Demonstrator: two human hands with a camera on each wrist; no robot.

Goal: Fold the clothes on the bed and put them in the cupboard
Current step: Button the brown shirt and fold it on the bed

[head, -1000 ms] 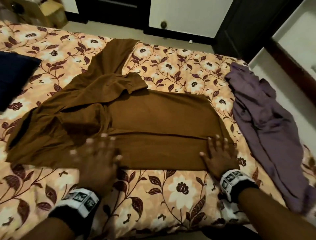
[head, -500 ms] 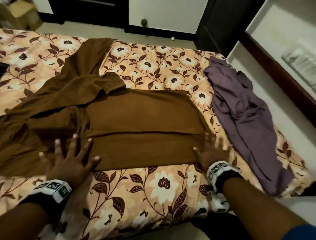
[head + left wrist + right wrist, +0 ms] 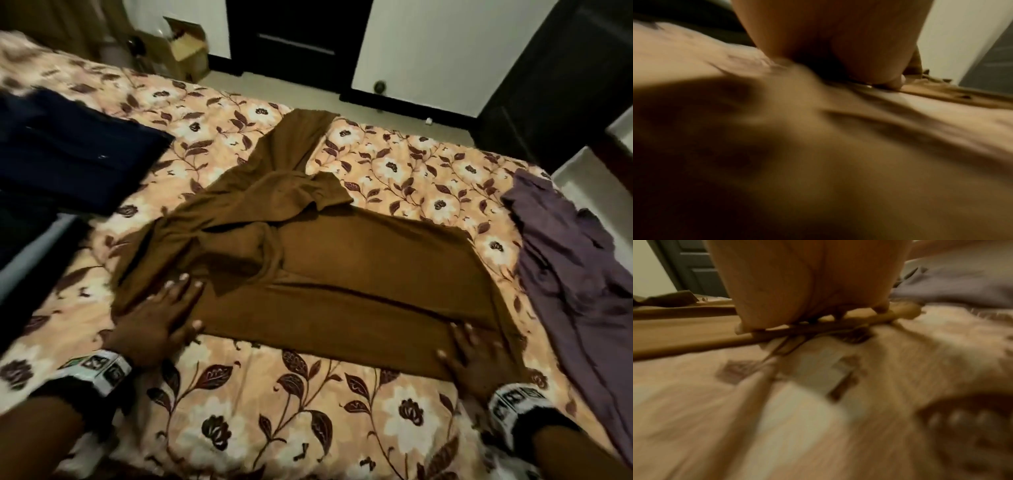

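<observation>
A brown garment (image 3: 342, 281) lies spread on the floral bed (image 3: 308, 411), partly folded, its left part bunched and a sleeve running to the far edge. My left hand (image 3: 164, 315) lies flat with fingers spread on the garment's near left part. My right hand (image 3: 476, 359) presses flat on its near right corner. In the right wrist view the right hand (image 3: 807, 288) presses the brown garment (image 3: 684, 331) down onto the bed. The left wrist view is blurred, with the left hand (image 3: 838, 40) resting on cloth.
A purple garment (image 3: 565, 274) lies crumpled along the bed's right edge. Dark blue folded cloth (image 3: 68, 150) sits at the left. Beyond the bed are a cardboard box (image 3: 188, 51), dark doors (image 3: 298, 37) and a white wall.
My left hand has slid from the garment's near left edge up onto the cloth. The right hand stays pressed on the near right corner. The view has swung left.
</observation>
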